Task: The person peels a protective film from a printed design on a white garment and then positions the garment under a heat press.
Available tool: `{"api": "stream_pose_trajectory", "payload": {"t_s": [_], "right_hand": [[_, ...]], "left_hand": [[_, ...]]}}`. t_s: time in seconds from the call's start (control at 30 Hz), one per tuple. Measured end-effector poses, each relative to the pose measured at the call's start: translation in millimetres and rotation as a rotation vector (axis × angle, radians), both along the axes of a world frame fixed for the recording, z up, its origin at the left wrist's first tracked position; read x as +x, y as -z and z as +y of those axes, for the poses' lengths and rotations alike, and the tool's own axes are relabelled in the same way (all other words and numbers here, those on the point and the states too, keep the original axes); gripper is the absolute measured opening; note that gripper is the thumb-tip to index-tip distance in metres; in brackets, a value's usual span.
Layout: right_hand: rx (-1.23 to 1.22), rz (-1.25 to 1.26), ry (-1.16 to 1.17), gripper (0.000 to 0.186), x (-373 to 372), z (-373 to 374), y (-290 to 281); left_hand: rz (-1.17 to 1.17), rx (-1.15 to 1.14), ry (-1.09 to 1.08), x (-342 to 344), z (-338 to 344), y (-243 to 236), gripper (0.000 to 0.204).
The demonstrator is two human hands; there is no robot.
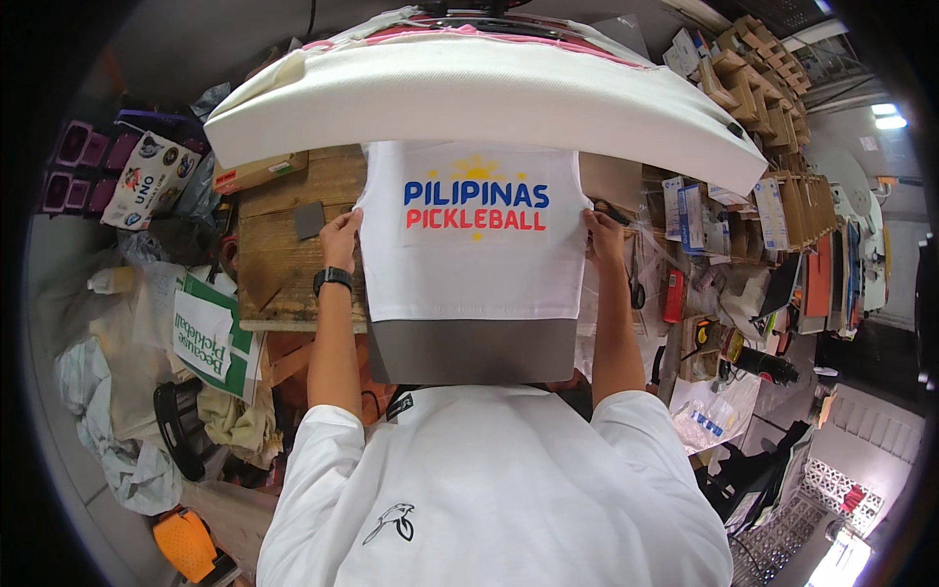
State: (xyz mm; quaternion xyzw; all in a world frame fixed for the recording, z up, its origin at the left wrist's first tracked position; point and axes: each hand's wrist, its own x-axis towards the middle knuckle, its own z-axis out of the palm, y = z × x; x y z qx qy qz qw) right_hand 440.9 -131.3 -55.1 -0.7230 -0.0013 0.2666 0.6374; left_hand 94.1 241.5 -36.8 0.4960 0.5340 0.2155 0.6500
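My left hand (340,240) and right hand (604,235) are pinched closed on the sides of a smooth white cloth shirt (474,279) between them. It has fat blue letters (476,195), red letters (476,220) and a yellow sun (476,169). Under it is a flat grey board (472,352).

Purple plastic bins (93,149) stood at far left, above a green-and-white printed sheet (217,338). Cardboard boxes (748,88) were piled at upper right, a red container (673,296) below. An orange plastic object (184,544) lay at lower left, a pierced-block wall (827,481) at lower right.
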Motion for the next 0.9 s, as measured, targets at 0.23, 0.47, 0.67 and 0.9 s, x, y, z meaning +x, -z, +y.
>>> {"api": "stream_pose_trajectory", "payload": {"t_s": [0.23,0.47,0.67,0.9], "right_hand": [[0.093,0.036,-0.070,0.030,-23.8,10.6,-16.9],[-0.083,-0.145,-0.097,0.030,-33.3,-13.2,-10.4],[-0.462,-0.578,-0.061,0.030,-112.2,-19.1,-36.3],[-0.823,-0.957,0.034,0.022,-139.1,-18.3,-50.1]], "left_hand": [[-0.050,-0.054,0.046,-22.9,-9.3,-0.6,0.043],[0.028,0.198,0.147,-27.2,-30.4,-7.9,0.057],[0.449,0.776,0.200,-71.9,-90.2,26.8,0.043],[0.390,0.877,0.094,-69.2,-108.0,-18.9,0.034]]}}
